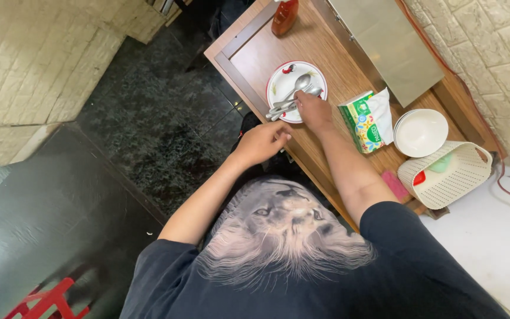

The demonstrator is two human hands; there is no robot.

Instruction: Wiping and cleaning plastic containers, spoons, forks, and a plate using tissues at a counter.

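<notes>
Near the table [332, 77] edge, our right hand [313, 110] pinches spoons [293, 94] on the plate [278, 82]; our left hand [262, 143] curls loosely, holding nothing.

The right hand [313, 110] reaches forward with the arm stretched nearly straight, palm down, fingers curled closed at the tips. The left hand [261, 143] sits lower and nearer the body, forearm angled in from the left, wrist bent, fingers loosely curled with nothing visible between them.
</notes>
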